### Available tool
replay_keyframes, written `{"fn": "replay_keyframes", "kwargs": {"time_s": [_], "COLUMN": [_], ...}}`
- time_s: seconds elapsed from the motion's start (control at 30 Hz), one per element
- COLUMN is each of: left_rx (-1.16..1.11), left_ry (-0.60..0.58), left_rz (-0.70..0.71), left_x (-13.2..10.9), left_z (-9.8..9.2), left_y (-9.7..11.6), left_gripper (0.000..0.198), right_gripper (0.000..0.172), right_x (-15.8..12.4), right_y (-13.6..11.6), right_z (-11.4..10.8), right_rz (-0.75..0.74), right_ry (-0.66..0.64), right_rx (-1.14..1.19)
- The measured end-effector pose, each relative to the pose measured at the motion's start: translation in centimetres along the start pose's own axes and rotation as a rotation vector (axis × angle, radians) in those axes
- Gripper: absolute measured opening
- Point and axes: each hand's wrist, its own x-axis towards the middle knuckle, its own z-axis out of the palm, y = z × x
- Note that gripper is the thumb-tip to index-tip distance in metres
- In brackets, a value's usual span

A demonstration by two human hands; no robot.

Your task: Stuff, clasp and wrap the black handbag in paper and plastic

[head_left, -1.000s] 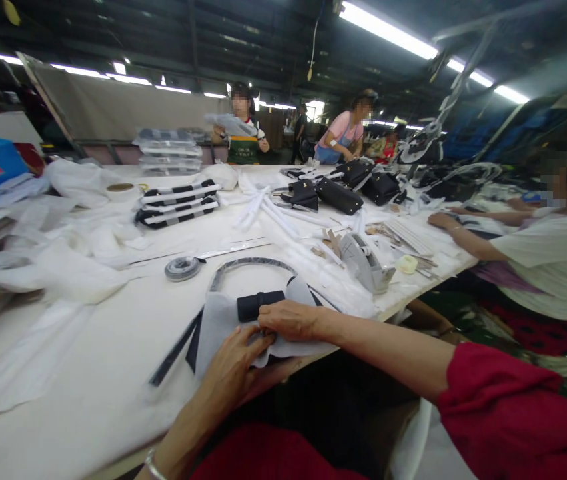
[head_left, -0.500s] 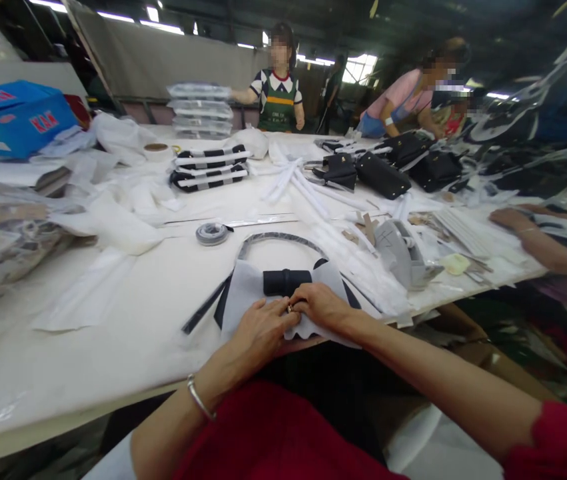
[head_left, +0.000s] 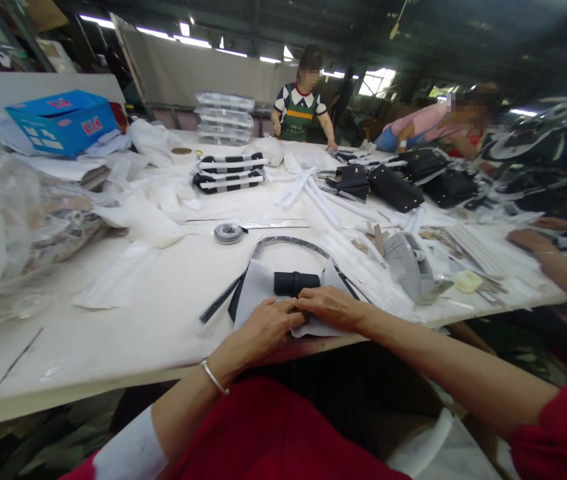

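A grey cloth (head_left: pixel 258 293) lies at the near edge of the white table (head_left: pixel 163 320), over a dark bag with a curved grey handle (head_left: pixel 288 243). A black roll-shaped piece (head_left: pixel 296 283) sits on the cloth. My left hand (head_left: pixel 267 325) rests on the cloth's near edge with its fingers curled down onto it. My right hand (head_left: pixel 327 307) lies beside it, fingers pressed together on the cloth just below the black piece. The fingertips of both hands meet.
A grey tape roll (head_left: pixel 228 233), a grey tape dispenser (head_left: pixel 408 263), white strips and black handbags (head_left: pixel 396 188) lie farther out. A blue box (head_left: pixel 63 121) and clear plastic bags (head_left: pixel 8 227) are at left. Other people work at the far side and right, one forearm (head_left: pixel 558 263) on the table.
The view has swung down and left. My hands stay on the cloth's near edge and have drawn closer together below the black piece.
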Motion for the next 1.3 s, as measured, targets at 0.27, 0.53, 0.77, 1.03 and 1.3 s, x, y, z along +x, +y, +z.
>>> {"fn": "replay_keyframes", "kwargs": {"time_s": [0.27, 0.53, 0.77, 1.03, 1.3], "left_rx": [-0.051, -0.159, -0.178, -0.239, -0.358], "left_ry": [0.013, 0.045, 0.065, 0.116, 0.089], "left_rz": [-0.014, 0.023, 0.022, 0.006, 0.039], "left_x": [0.2, -0.1, -0.2, -0.4, -0.6], "left_z": [-0.1, 0.3, 0.9, 1.1, -0.4], "left_y": [-0.8, -1.8, -2.0, -1.7, -1.7], "left_gripper": [0.037, 0.058, 0.064, 0.058, 0.065], "right_gripper": [0.020, 0.019, 0.018, 0.011, 0.025], "right_x": [0.6, 0.9, 1.8, 3.2, 2.6], "right_y": [0.5, 0.7, -0.3, -1.7, -3.4], "right_z": [-0.6, -0.6, -0.4, 0.0, -1.2], "right_rz": [-0.093, -0.034, 0.079, 0.626, 0.760], "right_ry": [-0.087, -0.092, -0.145, -0.028, 0.155], "right_rx": [-0.043, -0.030, -0.058, 0.124, 0.154]}}
